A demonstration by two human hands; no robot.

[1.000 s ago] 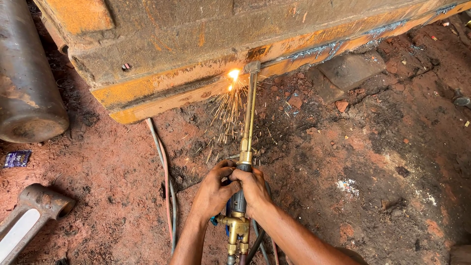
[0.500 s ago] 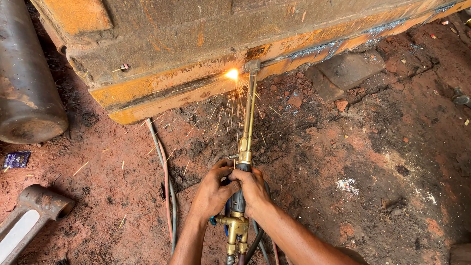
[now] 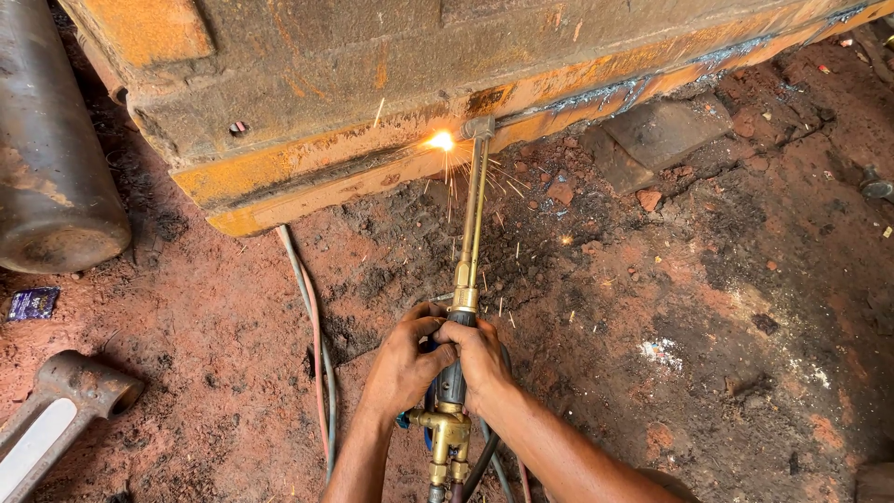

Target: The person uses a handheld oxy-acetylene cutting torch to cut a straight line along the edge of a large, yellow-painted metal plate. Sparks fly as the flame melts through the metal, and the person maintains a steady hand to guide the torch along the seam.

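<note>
Both hands grip a brass cutting torch (image 3: 468, 251) at its handle. My left hand (image 3: 405, 363) wraps the left side of the handle and my right hand (image 3: 484, 359) wraps the right side. The torch's long tubes reach up to its tip (image 3: 480, 128) at the lower edge of a big rusty orange-painted steel body (image 3: 372, 84). A bright flame spot (image 3: 440, 142) glows on that edge just left of the tip, and sparks fall onto the dirt. A cut line (image 3: 633, 90) runs along the edge to the right of the tip.
A grey steel cylinder (image 3: 47, 177) lies at the left. A sledgehammer head (image 3: 84, 387) lies at the lower left, a small blue packet (image 3: 33, 303) above it. Hoses (image 3: 312, 326) run over the red dirt. A flat stone (image 3: 666, 130) lies below the steel edge.
The flame spot and torch tip sit in nearly the same place along the steel edge. The spray of sparks has shifted. Both hands keep their grip.
</note>
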